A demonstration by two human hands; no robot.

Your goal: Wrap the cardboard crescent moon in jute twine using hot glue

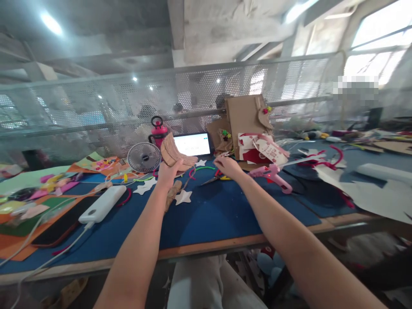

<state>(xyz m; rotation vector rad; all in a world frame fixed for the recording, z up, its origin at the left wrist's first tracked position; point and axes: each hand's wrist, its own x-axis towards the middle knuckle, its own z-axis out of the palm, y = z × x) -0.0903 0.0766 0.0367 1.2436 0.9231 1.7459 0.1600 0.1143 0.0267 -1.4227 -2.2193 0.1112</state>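
Note:
My left hand (169, 174) is closed around a curved piece of brown corrugated cardboard (174, 152), raised above the blue table mat. Further right, my right hand (230, 166) is closed with fingertips together; whatever they pinch is too small to make out. Scissors with yellow-and-red handles (225, 177) lie just below that hand. A white paper star (183, 197) and a rolled brown paper piece (173, 195) rest below the left hand. Beside my right forearm is a pink glue gun (273, 175) with a small red light.
A small grey fan (143, 157), a red bottle (158, 133) and a lit screen (193, 144) stand at the back. Cardboard sheets (246, 116) lean behind. On the left are a white power bank (103, 204) with a cable and a dark phone (64, 221). White paper (370, 189) covers the right side.

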